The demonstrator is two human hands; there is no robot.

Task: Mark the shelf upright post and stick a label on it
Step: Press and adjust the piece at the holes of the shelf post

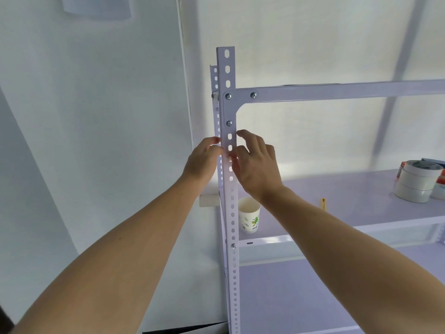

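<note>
Paper cup (pixel 249 219): white with a green print, upright on the shelf board's near left corner.
Tape rolls (pixel 415 180): three pale rolls in one stack, far right on the same board.
Yellow tool (pixel 323 204): small and slim, lying on the board between cup and tape; too small to tell what kind.
Shelf board (pixel 337 189): pale lilac and flat.
Crossbar (pixel 337 91): runs right along the top, fixed by bolts (pixel 253 95).
Wall (pixel 96 116): plain white, behind everything.
</note>
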